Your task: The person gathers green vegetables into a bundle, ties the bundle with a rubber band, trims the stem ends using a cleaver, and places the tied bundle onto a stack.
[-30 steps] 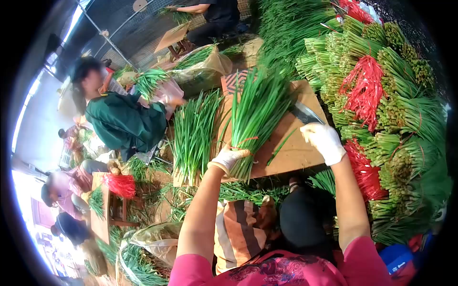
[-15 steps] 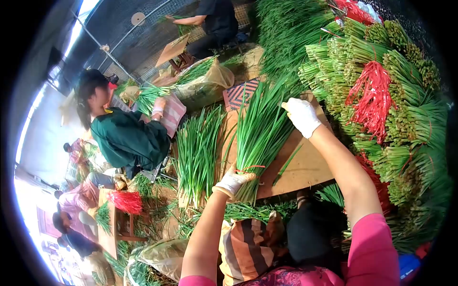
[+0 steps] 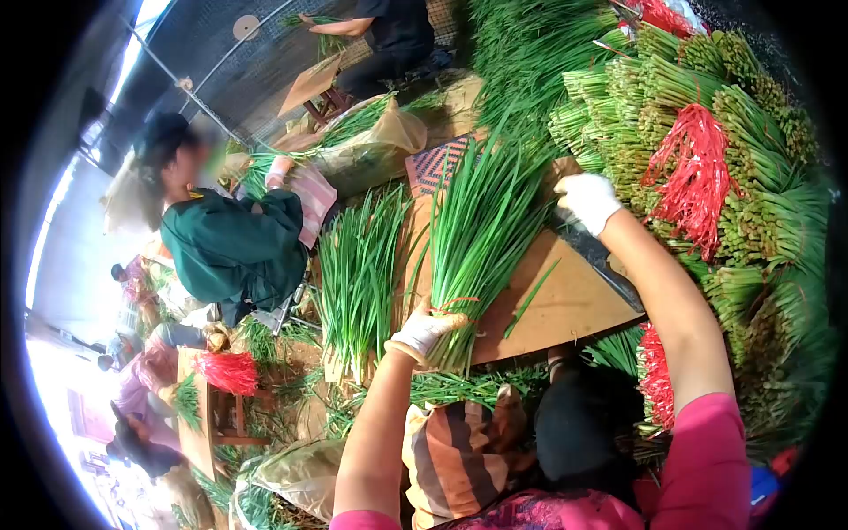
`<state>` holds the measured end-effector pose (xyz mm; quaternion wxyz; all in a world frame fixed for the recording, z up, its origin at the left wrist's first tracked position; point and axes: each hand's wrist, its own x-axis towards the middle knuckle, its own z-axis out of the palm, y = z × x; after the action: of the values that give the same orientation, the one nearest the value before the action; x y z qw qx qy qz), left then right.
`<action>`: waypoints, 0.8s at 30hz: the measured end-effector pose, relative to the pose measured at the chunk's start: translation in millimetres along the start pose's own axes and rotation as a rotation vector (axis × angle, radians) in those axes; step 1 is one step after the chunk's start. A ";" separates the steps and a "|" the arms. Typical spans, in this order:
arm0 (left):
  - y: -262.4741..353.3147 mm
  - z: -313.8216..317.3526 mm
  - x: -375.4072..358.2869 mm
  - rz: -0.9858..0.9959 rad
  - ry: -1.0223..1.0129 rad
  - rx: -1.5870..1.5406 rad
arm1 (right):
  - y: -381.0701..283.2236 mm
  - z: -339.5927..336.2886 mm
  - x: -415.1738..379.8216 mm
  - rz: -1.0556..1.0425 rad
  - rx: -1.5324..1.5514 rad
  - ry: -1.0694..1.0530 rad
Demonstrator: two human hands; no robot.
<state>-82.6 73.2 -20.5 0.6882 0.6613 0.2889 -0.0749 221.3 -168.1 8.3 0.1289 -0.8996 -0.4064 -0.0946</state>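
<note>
My left hand [image 3: 428, 331], in a white glove with a tan palm, is closed around the lower stems of a bunch of long green garlic chives [image 3: 481, 238]. A red tie [image 3: 459, 301] circles the stems just above my fingers. The leaves fan out over a wooden board [image 3: 530, 329]. My gloved right hand [image 3: 589, 202] has its fingers curled at the board's right side; what they hold, if anything, is hidden. Just below it, a dark, flat, blade-like piece [image 3: 601, 262] lies along the board's edge. Left of the held bunch lies another pile of chives [image 3: 360, 283].
Tied chive bunches [image 3: 751, 168] are stacked high at right, with red plastic strips [image 3: 691, 177] on them. Loose chives [image 3: 521, 71] lie behind the board. A person in dark green [image 3: 234, 252] sits at left; others work farther off. A striped cloth [image 3: 459, 464] is near my lap.
My right hand has moved right, away from the leaves to the board's side. The dark blade-like piece now shows below it. My left hand still grips the bunch.
</note>
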 end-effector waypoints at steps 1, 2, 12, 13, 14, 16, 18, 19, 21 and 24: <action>0.6 0.9 0.4 -0.004 -0.001 -0.006 | -2.8 12.5 -4.4 -0.104 -0.044 0.099; 1.6 2.0 -1.5 -0.012 0.000 -0.011 | -12.5 13.5 -6.7 -0.094 -0.073 0.053; -25.0 -9.7 12.4 0.009 0.076 -0.048 | 27.6 -4.5 32.8 0.842 1.500 0.339; -35.7 -17.6 21.1 0.042 0.050 -0.042 | 22.3 -1.2 18.6 0.703 1.588 0.228; -25.2 -14.9 14.4 0.024 0.031 -0.080 | 11.7 -0.5 -0.2 0.635 1.641 0.127; -14.5 -9.8 7.4 0.025 -0.021 -0.195 | -33.3 -2.9 -41.1 0.588 1.596 -0.194; 3.7 4.7 -10.4 -0.002 -0.011 -0.242 | -76.6 12.0 -77.0 0.650 1.538 -0.850; 9.4 13.5 -17.6 -0.017 -0.006 -0.265 | -103.0 30.5 -92.8 0.772 1.505 -0.898; 9.3 35.9 -26.8 0.048 -0.099 -0.271 | -140.9 36.1 -110.0 0.720 1.748 -0.421; -4.7 81.7 -42.8 0.350 -0.074 -0.427 | -145.7 40.3 -85.8 0.588 1.974 -0.094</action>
<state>-95.7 -17.1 -6.7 0.8247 0.5378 0.1541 0.0834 58.0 -123.6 -31.0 0.8124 -0.4596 -0.0714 0.3517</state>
